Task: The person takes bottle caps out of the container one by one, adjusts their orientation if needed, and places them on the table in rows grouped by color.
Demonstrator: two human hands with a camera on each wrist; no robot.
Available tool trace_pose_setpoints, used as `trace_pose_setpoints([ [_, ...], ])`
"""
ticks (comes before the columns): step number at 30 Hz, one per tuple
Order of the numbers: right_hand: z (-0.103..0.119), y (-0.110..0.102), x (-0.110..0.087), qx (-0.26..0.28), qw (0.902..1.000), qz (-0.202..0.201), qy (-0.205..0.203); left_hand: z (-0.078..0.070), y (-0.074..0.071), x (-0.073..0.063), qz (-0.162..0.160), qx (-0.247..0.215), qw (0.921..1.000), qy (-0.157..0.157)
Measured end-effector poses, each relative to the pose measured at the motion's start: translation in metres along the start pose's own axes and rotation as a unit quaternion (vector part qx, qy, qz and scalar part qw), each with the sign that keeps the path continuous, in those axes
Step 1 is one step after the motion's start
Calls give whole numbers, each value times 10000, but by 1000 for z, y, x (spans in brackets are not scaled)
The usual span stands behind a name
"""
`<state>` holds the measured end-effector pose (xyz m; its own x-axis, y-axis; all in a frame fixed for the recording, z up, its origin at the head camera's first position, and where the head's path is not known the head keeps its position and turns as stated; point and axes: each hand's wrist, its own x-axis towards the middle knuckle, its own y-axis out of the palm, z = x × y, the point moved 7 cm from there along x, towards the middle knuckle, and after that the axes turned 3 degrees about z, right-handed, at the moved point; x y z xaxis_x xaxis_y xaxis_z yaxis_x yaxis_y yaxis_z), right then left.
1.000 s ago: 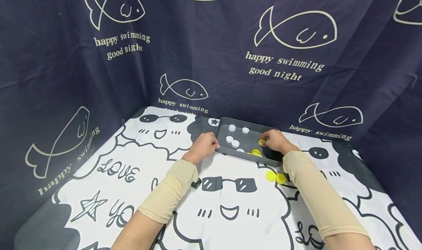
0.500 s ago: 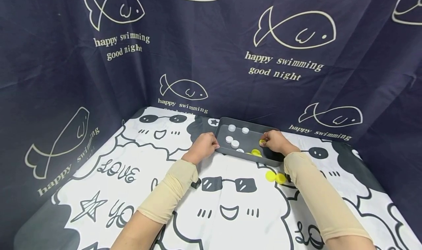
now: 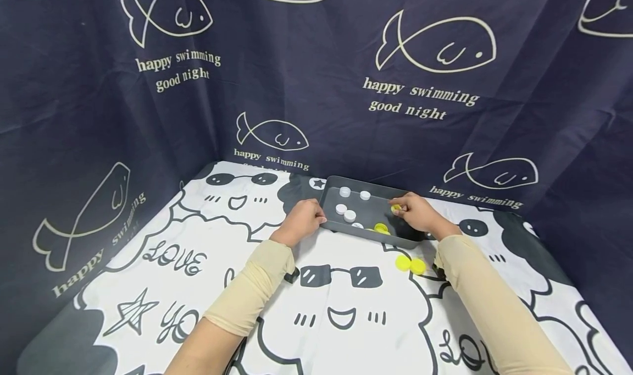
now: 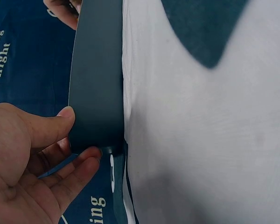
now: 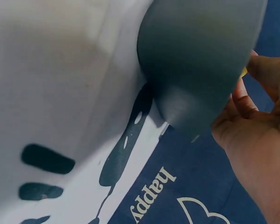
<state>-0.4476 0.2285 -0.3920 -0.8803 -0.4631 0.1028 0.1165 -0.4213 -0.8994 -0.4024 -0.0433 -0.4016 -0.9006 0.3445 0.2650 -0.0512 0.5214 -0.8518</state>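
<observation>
A dark grey tray (image 3: 368, 237) stands at the back of the table. My left hand (image 3: 303, 221) grips its near left corner; in the left wrist view the thumb (image 4: 53, 127) lies at the rim and the fingers bend round the end. Over the tray's right part, my right hand (image 3: 420, 214) pinches a round yellow cap (image 3: 396, 208) between thumb and fingertips. Only a sliver of yellow shows in the right wrist view, behind the tray wall. Several white caps (image 3: 349, 216) lie in the tray's left half. More yellow caps (image 3: 381, 228) lie near its front wall, partly hidden.
Two yellow discs (image 3: 410, 264) lie on the patterned tablecloth (image 3: 316, 331), in front of the tray and beside the right wrist. Dark blue fabric (image 3: 336, 138) hangs directly behind the tray and along the sides.
The view has shifted slightly. My right fingers have changed position, so more of the yellow cap shows, and the right forearm has swung a little outward. My left hand keeps its hold on the tray.
</observation>
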Motion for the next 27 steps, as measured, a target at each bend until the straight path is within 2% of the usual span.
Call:
trace_pose_setpoints([
  [3, 4, -5, -10, 174, 9998, -120, -4, -1, 0, 0, -3, -18, 10000, 33],
  [11, 10, -15, -37, 628, 9960, -437, 463, -1, -2, 0, -35, -17, 9999, 121],
  [18, 24, -17, -65, 1326, 9853, -873, 630, 1, -1, 1, -62, -6, 9999, 131],
  [23, 33, -13, -79, 1737, 9791, -884, 586, 1, 0, 2, -62, -53, 9999, 76],
  [27, 38, -7, -85, 1864, 9775, -785, 601, -1, -1, 1, -78, -106, 9999, 92],
])
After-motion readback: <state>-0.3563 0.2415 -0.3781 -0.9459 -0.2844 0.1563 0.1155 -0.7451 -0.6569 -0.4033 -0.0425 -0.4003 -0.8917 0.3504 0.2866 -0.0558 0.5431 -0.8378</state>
